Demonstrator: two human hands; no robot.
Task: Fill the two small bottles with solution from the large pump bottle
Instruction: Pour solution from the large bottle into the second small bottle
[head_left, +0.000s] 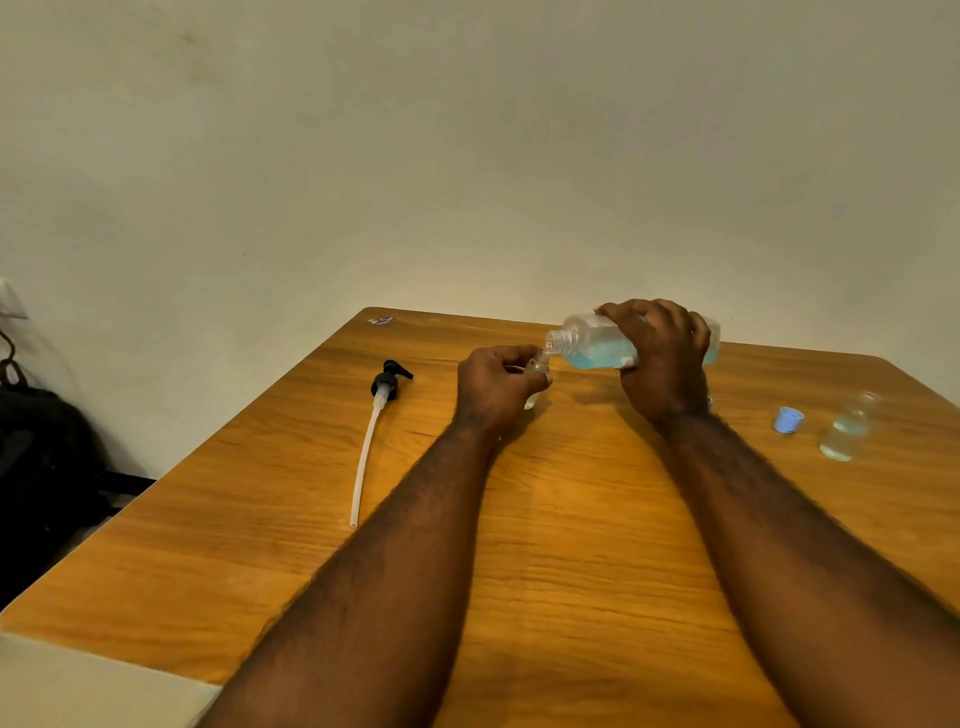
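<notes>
My right hand grips the large clear bottle, tipped on its side with its open threaded neck pointing left and blue solution pooled inside. The neck touches the mouth of a small clear bottle, which my left hand holds tilted just above the wooden table. A second small bottle, uncapped and partly full of pale liquid, stands upright at the right. Beside it lies a blue cap. The black pump head with its long white tube lies on the table to the left.
A sliver of another blue cap shows behind my right wrist. A dark bag sits on the floor at the left, by the wall. A small sticker marks the table's far corner.
</notes>
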